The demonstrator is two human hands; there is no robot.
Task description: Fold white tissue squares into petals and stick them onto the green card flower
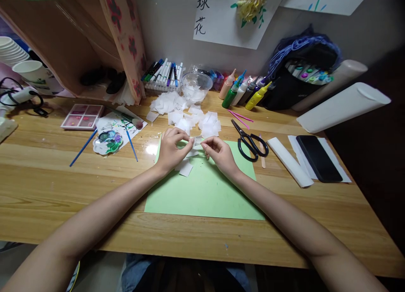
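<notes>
Over the upper part of a green sheet of paper (205, 195), my left hand (173, 147) and my right hand (220, 153) face each other. Between their fingertips is a small translucent white paper piece (197, 141). Thumb and index finger of my left hand pinch its left side; the right fingertips are closed on its right edge. Under and beside my left hand, a few white paper squares (185, 168) lie on the green sheet. Just beyond my hands, loose piles of similar white squares (209, 124) rest on the table.
Black-handled scissors (249, 142) lie right of the green sheet, near a wooden stick (263, 159) and pink strips (240, 117). Paint bottles (232, 93), a plastic cup (196, 87) and markers (164, 74) line the back. A paint palette (107, 142) is left; a phone (319, 158) is right.
</notes>
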